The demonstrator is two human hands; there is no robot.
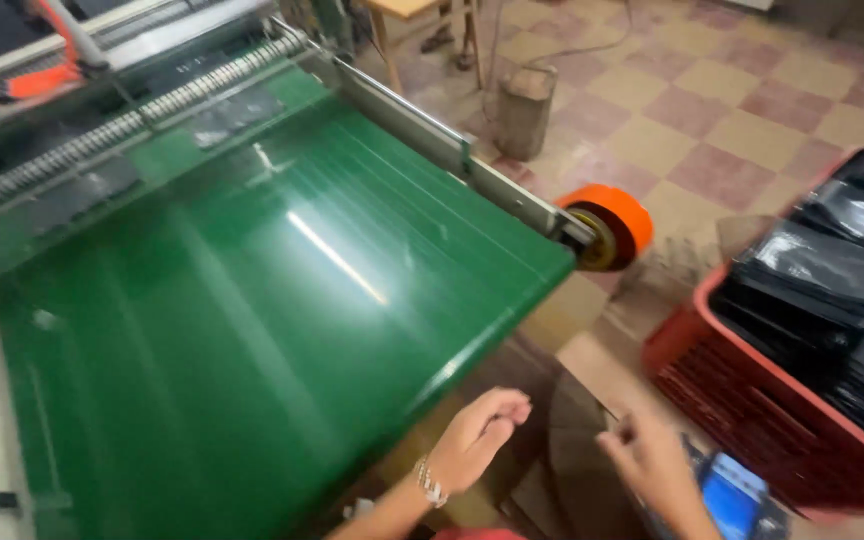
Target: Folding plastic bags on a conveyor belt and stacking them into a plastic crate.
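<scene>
Bare fingers curl loosely on my left hand [477, 435], and I see nothing held in them. It hangs just past the near edge of the green belt [252, 330], not touching it as far as I can tell. A shiny bracelet [431, 484] sits on that wrist. My right hand [652, 460] is blurry, with the fingers pinched close together; I cannot tell if it holds anything. It is above the floor, between the belt and the red crate [752, 400]. Shiny black bags [832, 270] fill the crate. Something blue [734, 495] lies low by my right hand. An orange roller [612, 225] sticks out at the belt's far corner. Pink and tan floor tiles [712, 130] lie beyond.
</scene>
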